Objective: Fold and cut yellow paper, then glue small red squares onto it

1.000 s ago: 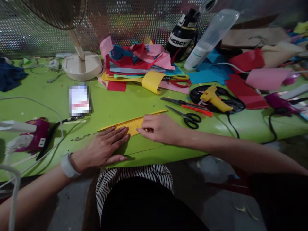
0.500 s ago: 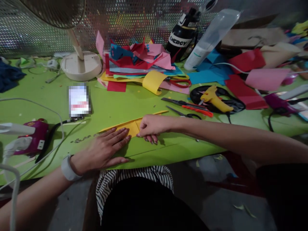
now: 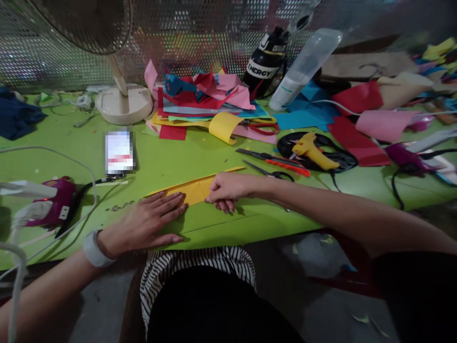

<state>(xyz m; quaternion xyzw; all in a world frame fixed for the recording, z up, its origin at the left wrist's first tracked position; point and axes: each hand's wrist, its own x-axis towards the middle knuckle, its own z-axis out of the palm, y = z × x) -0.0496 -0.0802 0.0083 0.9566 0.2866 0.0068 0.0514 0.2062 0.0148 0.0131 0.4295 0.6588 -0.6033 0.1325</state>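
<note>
Yellow paper [image 3: 196, 191], my left hand [image 3: 152, 218] spread flat on it, right hand [image 3: 228, 188] curled against it, pinch I can't tell

The person wears a smooth pale-grey band [image 3: 96, 249] around the wrist behind the left hand [image 3: 150, 223], lower left. Black clothing [image 3: 217, 309] fills the bottom centre, above it black-and-white striped cloth [image 3: 214, 257]; a black sleeve [image 3: 414, 290] shows lower right.

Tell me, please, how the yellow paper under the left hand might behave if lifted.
The yellow paper would probably feel light, since it looks thin. It likely bends easily yet holds creases, given the fold along its far edge.
</note>
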